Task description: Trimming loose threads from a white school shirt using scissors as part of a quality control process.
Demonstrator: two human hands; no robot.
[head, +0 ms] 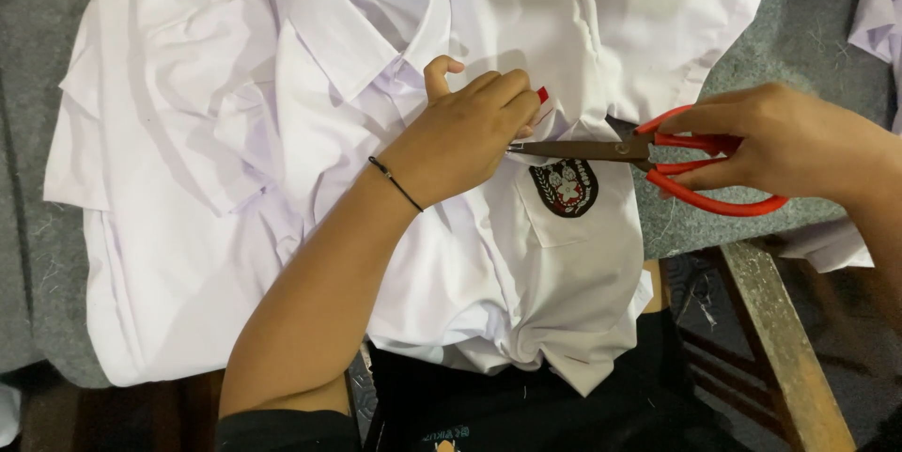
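We find our left hand (467,128) pinching the white shirt (282,179) just above its badge pocket (567,191), fingers closed on cloth. Our right hand (785,137), at three o'clock, grips the red-handled scissors (648,153), whose blades point toward nine o'clock and meet the left fingertips. The shirt's lower hem overhangs the grey table (817,29) edge at six o'clock. Open grey surface lies at twelve to two o'clock.

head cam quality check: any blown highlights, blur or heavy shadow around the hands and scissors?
Head view: the white shirt is bright, near washed out across its upper folds; the left hand casts a soft shadow onto the cloth; the scissors and right hand look sharp, without obvious motion blur; the bottom edge under the table falls into dark shadow, detail lost there.
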